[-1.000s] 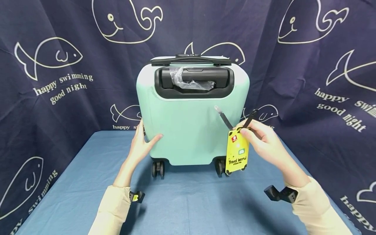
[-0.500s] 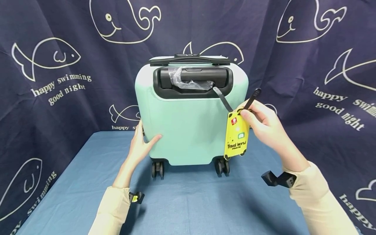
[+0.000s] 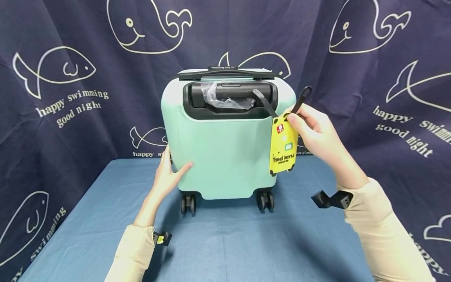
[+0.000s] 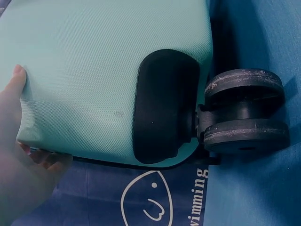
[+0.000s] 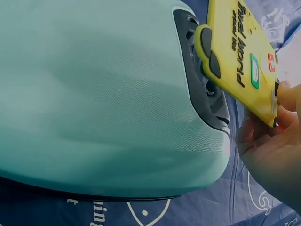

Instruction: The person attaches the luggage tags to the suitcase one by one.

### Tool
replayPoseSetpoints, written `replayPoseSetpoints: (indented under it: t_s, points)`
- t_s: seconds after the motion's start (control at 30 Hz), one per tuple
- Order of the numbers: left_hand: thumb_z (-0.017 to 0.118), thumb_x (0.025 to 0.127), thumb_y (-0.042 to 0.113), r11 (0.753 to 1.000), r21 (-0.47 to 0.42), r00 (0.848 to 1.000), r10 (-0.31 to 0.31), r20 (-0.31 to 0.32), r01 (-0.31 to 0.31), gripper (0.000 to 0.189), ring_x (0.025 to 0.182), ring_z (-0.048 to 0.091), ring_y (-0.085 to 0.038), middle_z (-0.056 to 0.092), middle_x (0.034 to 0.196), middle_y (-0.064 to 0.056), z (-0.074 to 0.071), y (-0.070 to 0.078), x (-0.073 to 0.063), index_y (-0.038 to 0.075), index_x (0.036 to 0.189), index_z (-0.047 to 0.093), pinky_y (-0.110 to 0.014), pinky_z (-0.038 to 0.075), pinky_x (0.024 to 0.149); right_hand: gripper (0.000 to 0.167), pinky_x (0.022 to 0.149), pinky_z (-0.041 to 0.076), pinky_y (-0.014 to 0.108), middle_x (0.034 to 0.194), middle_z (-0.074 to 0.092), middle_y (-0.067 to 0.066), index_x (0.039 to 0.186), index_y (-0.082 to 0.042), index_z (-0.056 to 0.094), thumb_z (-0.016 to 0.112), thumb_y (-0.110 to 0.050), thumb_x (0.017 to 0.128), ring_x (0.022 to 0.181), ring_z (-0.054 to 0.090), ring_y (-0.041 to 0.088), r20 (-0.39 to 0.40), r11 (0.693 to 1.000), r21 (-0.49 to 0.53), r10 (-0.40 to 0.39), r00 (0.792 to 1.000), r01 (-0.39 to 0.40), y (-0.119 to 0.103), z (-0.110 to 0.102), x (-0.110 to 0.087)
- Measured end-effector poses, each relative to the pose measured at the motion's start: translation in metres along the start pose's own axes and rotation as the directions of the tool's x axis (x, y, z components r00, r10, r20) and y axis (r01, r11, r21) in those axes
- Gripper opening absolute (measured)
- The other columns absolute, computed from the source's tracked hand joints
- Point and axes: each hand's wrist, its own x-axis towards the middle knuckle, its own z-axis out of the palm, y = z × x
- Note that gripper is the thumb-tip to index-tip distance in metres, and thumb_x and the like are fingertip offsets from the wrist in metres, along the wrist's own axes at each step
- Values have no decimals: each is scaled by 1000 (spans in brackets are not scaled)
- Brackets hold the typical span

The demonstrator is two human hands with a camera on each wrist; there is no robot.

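A mint-green suitcase (image 3: 225,156) stands upright on its wheels. My left hand (image 3: 165,172) holds its lower left side, thumb on the front face and fingers round the edge; the left wrist view shows this close beside a black double wheel (image 4: 244,113). My right hand (image 3: 313,129) pinches the top of a yellow luggage tag (image 3: 283,147), which hangs before the suitcase's right side. The tag's black strap (image 3: 265,103) is unfastened, one end in front of the handle recess and the other end rising above my fingers. In the right wrist view, some fingers are hidden behind the tag.
A black carry handle (image 3: 227,73) spans the suitcase's top. Below it, clear plastic wrap (image 3: 225,101) covers part of the telescopic handle (image 3: 243,91) in its recess. Blue cloth (image 3: 225,243) lies underneath, and a navy curtain (image 3: 70,137) with whale drawings hangs behind.
My right hand has raised the luggage tag, bringing the strap's left end from the suitcase's front face up to the handle recess. My left hand stays on the suitcase.
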Motion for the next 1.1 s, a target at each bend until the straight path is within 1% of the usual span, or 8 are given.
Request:
replayPoseSetpoints:
  t_s: [0.1, 0.23, 0.5, 0.6, 0.7, 0.87, 1.0, 1.1]
  points:
    - [67, 81, 50, 1000, 4, 1000, -5, 4, 5, 95, 136, 33, -32, 25, 153, -6, -1, 0, 1, 30, 151, 7, -51, 31, 107, 15, 68, 44, 14, 79, 62, -13, 97, 2, 60, 48, -7, 96, 72, 57, 5, -6, 1000, 0, 0, 1000, 0, -2, -2, 7]
    - [66, 81, 52, 1000, 14, 1000, -9, 1, 9, 95, 136, 32, -33, 24, 153, -6, -2, 1, 2, 30, 151, 7, -52, 30, 107, 14, 67, 43, 16, 79, 63, -13, 94, -3, 61, 48, -9, 96, 72, 57, 6, 3, 1000, -3, -9, 1000, 9, -7, -6, 16]
    - [67, 80, 52, 1000, 15, 1000, 15, -15, -14, 94, 135, 33, -33, 26, 152, -5, -1, 1, 1, 33, 150, 7, -55, 31, 104, 15, 68, 39, 20, 77, 61, -11, 91, -9, 61, 47, -10, 96, 74, 54, 9, 30, 1000, 9, 6, 1000, -6, -17, -12, 37]
    - [67, 80, 52, 1000, 5, 1000, 22, -14, -22, 94, 135, 33, -32, 26, 152, -5, 1, 2, 1, 34, 150, 7, -54, 31, 105, 16, 70, 38, 20, 77, 60, -11, 90, -13, 62, 47, -12, 96, 75, 53, 8, 41, 1000, 11, 11, 999, -11, -18, -13, 45]
    - [67, 80, 52, 1000, -3, 1000, 16, -12, -16, 94, 135, 33, -32, 26, 152, -6, 2, 3, 0, 35, 150, 7, -54, 31, 105, 16, 70, 37, 18, 76, 59, -10, 87, -13, 62, 48, -13, 96, 75, 52, 8, 52, 1000, 11, 19, 998, -20, -19, -13, 54]
    - [68, 80, 51, 1000, -7, 1000, 8, -15, -8, 94, 136, 33, -32, 26, 152, -7, 2, 2, -1, 35, 150, 7, -53, 31, 106, 19, 65, 38, 19, 74, 58, -8, 83, -12, 61, 49, -17, 97, 70, 53, 8, 87, 996, 15, 83, 993, -84, -22, -9, 68]
    - [68, 80, 51, 1000, -5, 1000, 12, -13, -12, 94, 136, 33, -32, 25, 152, -7, 2, 1, -2, 34, 150, 7, -53, 31, 105, 26, 61, 37, 21, 68, 52, -7, 72, -12, 53, 49, -19, 97, 65, 50, 8, 119, 991, -10, 137, 983, -137, -24, -5, 79]
    - [67, 80, 51, 1000, -8, 1000, 9, -10, -9, 94, 136, 32, -31, 25, 152, -6, 3, 1, -2, 35, 150, 6, -53, 31, 105, 32, 59, 34, 23, 64, 47, -5, 66, -11, 46, 49, -21, 97, 64, 47, 9, 143, 987, -29, 159, 977, -157, -25, -3, 88]
